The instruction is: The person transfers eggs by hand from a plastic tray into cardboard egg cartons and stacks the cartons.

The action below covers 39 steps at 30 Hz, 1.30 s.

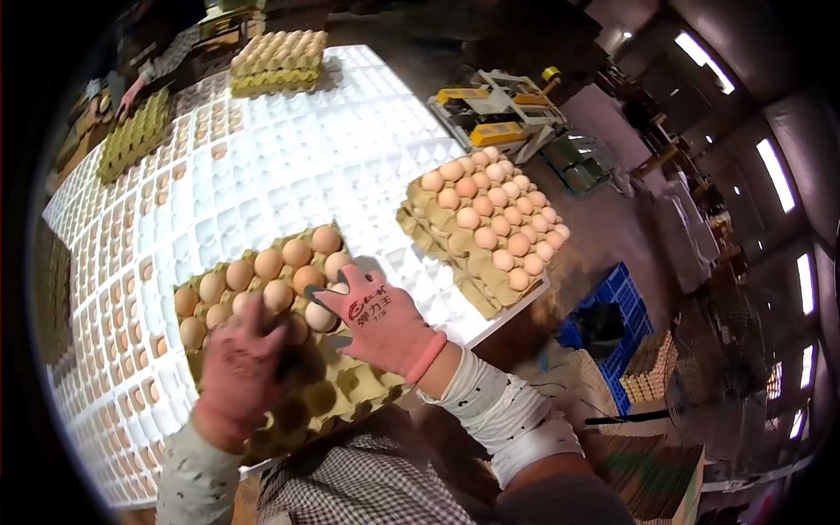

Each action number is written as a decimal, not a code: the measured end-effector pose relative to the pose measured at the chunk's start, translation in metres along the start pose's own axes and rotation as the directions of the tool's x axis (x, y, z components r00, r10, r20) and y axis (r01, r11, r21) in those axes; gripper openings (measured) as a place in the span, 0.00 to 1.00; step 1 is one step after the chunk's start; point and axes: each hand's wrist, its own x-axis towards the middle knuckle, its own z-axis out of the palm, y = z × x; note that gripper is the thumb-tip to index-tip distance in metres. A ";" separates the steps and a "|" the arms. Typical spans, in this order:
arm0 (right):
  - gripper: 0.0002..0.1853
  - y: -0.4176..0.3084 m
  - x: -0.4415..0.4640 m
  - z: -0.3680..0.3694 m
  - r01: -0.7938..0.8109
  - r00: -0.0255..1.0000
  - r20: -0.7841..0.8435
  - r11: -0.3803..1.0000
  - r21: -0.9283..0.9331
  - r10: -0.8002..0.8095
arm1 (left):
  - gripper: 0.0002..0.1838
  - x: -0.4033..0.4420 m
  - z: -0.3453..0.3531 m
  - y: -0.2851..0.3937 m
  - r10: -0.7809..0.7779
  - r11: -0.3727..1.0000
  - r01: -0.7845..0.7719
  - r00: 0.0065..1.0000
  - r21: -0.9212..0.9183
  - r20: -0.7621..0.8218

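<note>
Right at the front, checked cloth (350, 481) at the wearer's lap, and just beyond it the near tray (359, 385), lying on the tabletop with eggs (269, 264) filling its far rows and hollow cups on the side toward the body. In comes the left hand (241, 372), pink-gloved and blurred, over the tray with fingertips down among the eggs; whether it grasps one cannot be told. Beside it the right hand (381, 319), fingers parted about an egg at the tray's right side, and whether they press on it cannot be told either.

The step in hand looks like handling eggs within this tray, both hands at once. The next move calls for a light, even touch, with fingertips kept off the neighbouring shells.

Out past the hands spreads the white, pocketed tabletop (363, 96), more eggs sitting in its left side. On the right stands a loaded tray stack (477, 271); below it, off the tabletop, a blue crate (627, 284). Further out, a yellow-and-white machine (499, 131), and at the far edge another egg-topped stack (276, 83). Far left, a co-worker's hand (131, 94) shows near a tilted tray (131, 140).
</note>
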 end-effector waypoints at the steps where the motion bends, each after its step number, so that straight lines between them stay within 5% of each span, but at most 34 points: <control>1: 0.37 -0.007 0.004 0.002 -0.038 0.997 0.058 0.997 -0.063 0.042 | 0.26 0.000 0.011 0.008 -0.007 0.998 0.010 0.998 0.054 -0.067; 2: 0.38 -0.014 0.006 0.005 -0.069 0.990 0.116 0.990 -0.126 0.084 | 0.25 0.002 0.025 0.013 -0.006 0.987 0.026 0.992 0.157 -0.122; 3: 0.38 -0.016 0.004 0.025 -0.087 0.996 -0.007 0.966 -0.244 0.088 | 0.23 0.003 0.034 0.010 -0.042 0.978 0.054 0.997 0.202 -0.063; 5: 0.37 -0.011 0.005 0.019 0.001 0.996 -0.094 0.994 -0.105 -0.011 | 0.20 0.009 0.021 -0.004 -0.033 0.998 0.034 0.999 0.049 -0.023; 6: 0.34 0.004 0.003 0.033 0.009 0.978 -0.208 0.981 0.194 0.033 | 0.20 0.006 0.021 -0.013 -0.062 0.996 0.053 0.989 -0.065 -0.137; 7: 0.33 0.004 0.001 0.032 -0.027 0.962 -0.260 0.978 0.209 0.082 | 0.18 0.001 0.021 -0.027 -0.162 0.914 0.124 0.984 -0.386 -0.068; 8: 0.32 0.013 -0.003 0.042 -0.028 0.935 -0.327 0.950 0.312 0.135 | 0.17 -0.010 0.017 -0.041 -0.238 0.726 0.183 0.971 -0.662 0.007; 9: 0.32 -0.002 0.000 0.022 0.011 0.933 -0.314 0.856 0.517 0.177 | 0.16 -0.031 0.006 -0.054 -0.282 0.374 0.295 0.939 -0.879 0.195; 11: 0.27 -0.017 -0.004 0.019 -0.063 0.923 -0.168 0.567 0.821 0.346 | 0.19 -0.076 -0.012 -0.071 -0.167 -0.283 0.338 0.904 -0.898 0.393; 12: 0.26 -0.030 -0.010 0.017 -0.198 0.863 0.062 0.223 0.955 0.502 | 0.20 -0.105 -0.010 -0.080 -0.198 -0.280 0.324 0.902 -0.904 0.384; 13: 0.26 -0.043 -0.012 0.023 -0.130 0.862 0.015 0.193 0.973 0.506 | 0.21 -0.134 -0.008 -0.088 -0.228 -0.275 0.310 0.899 -0.910 0.375; 15: 0.24 -0.104 -0.005 0.018 -0.013 0.914 -0.168 0.441 0.897 0.369 | 0.24 -0.207 0.003 -0.106 -0.232 -0.171 0.292 0.916 -0.941 0.327; 17: 0.29 -0.161 -0.009 0.013 -0.120 0.956 -0.003 0.400 0.909 0.295 | 0.26 -0.280 0.021 -0.109 -0.265 -0.433 0.271 0.874 -0.860 0.408; 20: 0.34 -0.213 -0.034 0.063 -0.126 0.977 0.021 0.499 0.858 0.210 | 0.27 -0.347 0.011 -0.130 -0.512 -0.084 0.428 0.756 -0.900 0.408; 21: 0.34 -0.240 -0.019 0.070 -0.089 0.996 0.064 0.606 0.791 0.062 | 0.27 -0.361 0.016 -0.146 -0.622 -0.220 0.484 0.599 -0.847 0.504; 22: 0.34 -0.271 0.004 0.077 -0.035 0.988 0.130 0.699 0.714 -0.083 | 0.29 -0.365 0.018 -0.161 -0.792 0.002 0.460 0.543 -0.888 0.280; 23: 0.33 -0.298 0.022 0.088 -0.023 0.988 0.129 0.745 0.667 -0.085 | 0.32 -0.370 0.022 -0.180 -0.825 0.479 0.613 0.560 -0.628 -0.082; 25: 0.32 -0.332 0.049 0.124 0.056 0.994 0.053 0.854 0.517 -0.097 | 0.34 -0.360 -0.012 -0.213 -0.708 0.706 0.699 0.697 -0.117 -0.112; 26: 0.32 -0.339 0.060 0.145 0.114 0.993 -0.020 0.908 0.402 -0.116 | 0.27 -0.358 -0.012 -0.224 -0.629 0.771 0.636 0.770 0.045 -0.107; 28: 0.31 -0.355 0.077 0.171 0.150 0.988 -0.060 0.963 0.224 -0.140 | 0.19 -0.367 0.007 -0.242 -0.588 0.785 0.585 0.807 0.202 -0.052; 30: 0.31 -0.370 0.087 0.174 0.203 0.977 0.069 0.978 -0.038 -0.200 | 0.15 -0.366 -0.006 -0.240 -0.669 0.740 0.648 0.737 0.180 0.097; 32: 0.31 -0.370 0.091 0.171 0.118 0.977 0.188 0.987 -0.106 -0.097 | 0.21 -0.371 -0.013 -0.247 -0.661 0.750 0.635 0.730 0.186 0.173; 35: 0.34 -0.343 0.092 0.172 0.015 0.996 0.086 0.991 -0.130 -0.004 | 0.31 -0.368 -0.030 -0.251 -0.674 0.738 0.654 0.702 0.167 0.231; 37: 0.33 -0.325 0.084 0.197 0.014 0.999 -0.041 0.988 -0.154 -0.021 | 0.30 -0.349 -0.024 -0.256 -0.648 0.747 0.649 0.759 -0.145 0.059; 39: 0.32 -0.314 0.076 0.214 -0.018 0.994 -0.110 0.989 -0.144 0.002 | 0.26 -0.308 0.002 -0.252 -0.590 0.714 0.411 0.790 -0.567 -0.169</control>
